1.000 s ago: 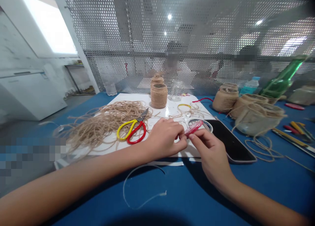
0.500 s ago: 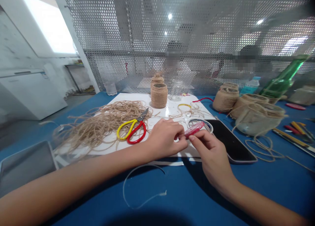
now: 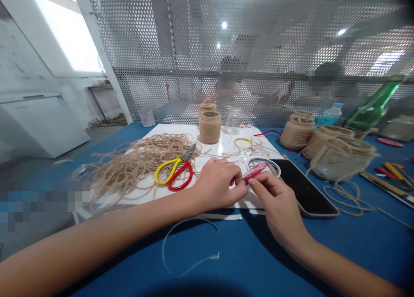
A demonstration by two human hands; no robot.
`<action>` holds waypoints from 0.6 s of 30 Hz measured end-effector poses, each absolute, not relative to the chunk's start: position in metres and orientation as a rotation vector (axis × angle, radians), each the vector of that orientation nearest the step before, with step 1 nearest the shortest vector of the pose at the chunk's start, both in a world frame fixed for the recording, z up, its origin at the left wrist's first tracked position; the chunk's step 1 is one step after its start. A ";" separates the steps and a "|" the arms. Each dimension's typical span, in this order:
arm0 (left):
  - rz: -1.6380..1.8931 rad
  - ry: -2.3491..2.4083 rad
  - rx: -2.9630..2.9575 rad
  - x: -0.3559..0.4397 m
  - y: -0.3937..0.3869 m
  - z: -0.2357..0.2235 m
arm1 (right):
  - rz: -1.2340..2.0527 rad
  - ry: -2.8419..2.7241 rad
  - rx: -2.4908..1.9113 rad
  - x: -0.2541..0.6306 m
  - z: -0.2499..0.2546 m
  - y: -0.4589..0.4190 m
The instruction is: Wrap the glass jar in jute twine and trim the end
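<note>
Between my two hands, over the white board point(image 3: 157, 201), is a thin red roll of tape point(image 3: 255, 172), tilted on edge. My right hand point(image 3: 280, 202) pinches its lower rim between thumb and fingers. My left hand point(image 3: 220, 182) is closed at the roll's left end, thumb pressed to the curled fingers; the exact spot of its pinch is hidden. Just behind the roll lies a wider pale ring point(image 3: 274, 167), likely another tape roll. To the left of my left hand rest scissors point(image 3: 179, 170) with one yellow and one red handle, against a heap of jute twine point(image 3: 142, 163).
Twine-wrapped jars point(image 3: 209, 129) and a clear glass jar point(image 3: 233, 121) stand at the back. A black tablet point(image 3: 305, 189) lies right. Beyond it are more wrapped jars point(image 3: 296, 131), a green bottle point(image 3: 371, 107) and pens point(image 3: 391, 172). A clear strip point(image 3: 164, 249) curls in front.
Both hands hold nearly the same pose around the tape roll. The whole view has shifted slightly down. A dark flat panel seen at the left half a second ago is out of sight now.
</note>
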State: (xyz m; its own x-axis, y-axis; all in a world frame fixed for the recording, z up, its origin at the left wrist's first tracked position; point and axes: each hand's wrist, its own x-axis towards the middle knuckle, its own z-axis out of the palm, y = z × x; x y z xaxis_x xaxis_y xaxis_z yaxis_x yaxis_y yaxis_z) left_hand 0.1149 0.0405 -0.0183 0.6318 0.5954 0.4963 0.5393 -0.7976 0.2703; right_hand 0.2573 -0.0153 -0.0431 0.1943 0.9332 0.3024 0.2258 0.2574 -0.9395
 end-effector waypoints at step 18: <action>1.008 1.051 2.835 0.116 0.039 -0.021 | 0.692 -1.265 -1.234 0.257 -0.042 -0.012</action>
